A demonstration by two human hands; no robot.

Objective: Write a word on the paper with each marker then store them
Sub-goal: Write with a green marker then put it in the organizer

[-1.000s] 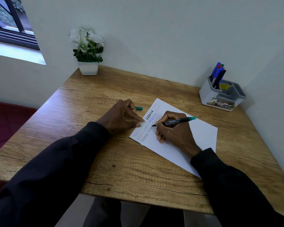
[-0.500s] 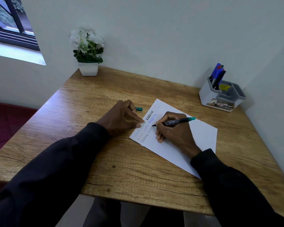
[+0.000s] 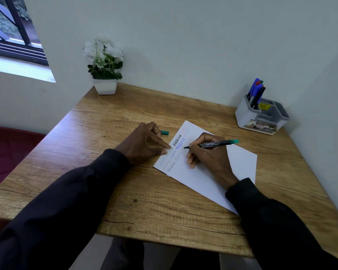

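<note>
- Paper (image 3: 240, 162): laid askew on tabletop (image 3: 125, 191), with several coloured words written near its left end.
- Right hand (image 3: 207, 158): curled round green marker (image 3: 215, 143) in a pen grip, tip pointed at the sheet beside the words; heel rested on the paper, judged for steadiness.
- Left hand (image 3: 144, 145): index finger and thumb pressed on the paper's edge, apparently to pin it; other fingers curled.
- Green cap (image 3: 164, 132): seen at those curled fingers; grip cannot be told.
- Organizer (image 3: 248, 115): set well apart, with stored markers (image 3: 257, 90) stood inside.

The right hand (image 3: 209, 158) grips a green-ended marker (image 3: 217, 143), tip to the paper (image 3: 240, 162), whose edge the left hand (image 3: 144, 145) presses.
</note>
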